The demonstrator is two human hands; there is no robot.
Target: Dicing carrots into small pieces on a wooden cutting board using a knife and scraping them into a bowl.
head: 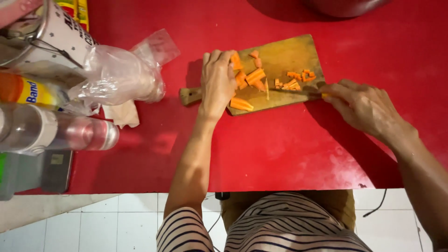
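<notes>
1. Carrot pieces [247,79] lay on the wooden cutting board [284,70], long axes roughly across it.
2. My left hand [217,81] pressed flat on them, fingers together; nearer hand.
3. My right hand [361,105], fingers clamped on a knife [298,91], blade pointing left toward the pieces.
4. Red table [280,149] beneath.

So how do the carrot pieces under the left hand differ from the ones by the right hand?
The carrot pieces by the left hand, the long sticks, are large wedges; the small bits near the right hand are diced fine. The long sticks lie spread apart, some under the fingers; the small bits sit in a tight cluster, untouched. Both are orange and lie on the wooden cutting board.
</notes>
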